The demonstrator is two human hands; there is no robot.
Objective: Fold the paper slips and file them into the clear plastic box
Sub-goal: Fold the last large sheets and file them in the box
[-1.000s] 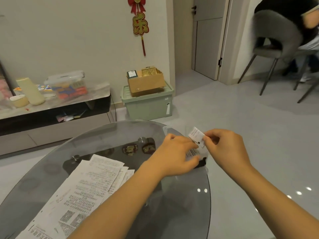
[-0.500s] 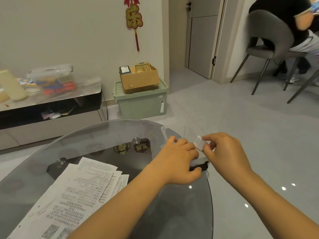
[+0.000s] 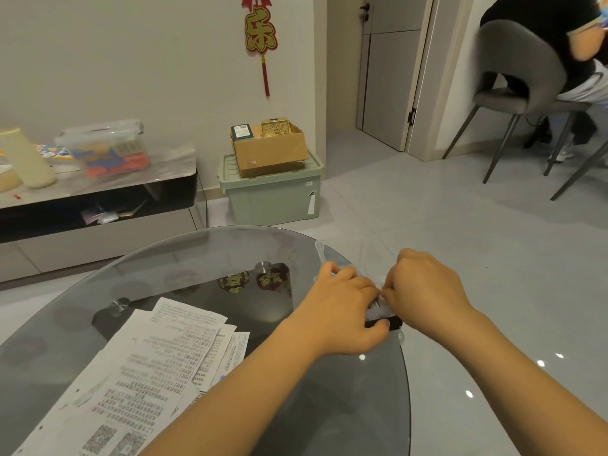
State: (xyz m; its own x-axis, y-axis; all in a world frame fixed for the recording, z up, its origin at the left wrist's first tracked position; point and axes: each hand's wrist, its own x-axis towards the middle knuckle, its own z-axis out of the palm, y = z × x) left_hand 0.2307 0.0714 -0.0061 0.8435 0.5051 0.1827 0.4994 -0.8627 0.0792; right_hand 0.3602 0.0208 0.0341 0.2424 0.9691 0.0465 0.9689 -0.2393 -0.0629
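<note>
The clear plastic box [image 3: 342, 255] stands at the right edge of the round glass table [image 3: 184, 268], mostly hidden behind my hands. My left hand [image 3: 342, 307] curls over the box's near side, thumb by a black clip [image 3: 393, 324]. My right hand [image 3: 424, 291] pushes a folded paper slip [image 3: 378, 307] down into the box, fingers curled around it; only a sliver of the slip shows between the two hands. A pile of printed paper slips [image 3: 158, 366] lies on the table at the lower left.
Behind the table a low cabinet [image 3: 98, 205] carries a plastic tub and toys. A green storage bin [image 3: 273, 195] with a cardboard box [image 3: 269, 153] on it stands by the wall. At the upper right a person sits on a grey chair [image 3: 519, 70].
My right hand has lowered the folded slip from above the box down into it, and the slip is now nearly hidden. My left hand stays on the box.
</note>
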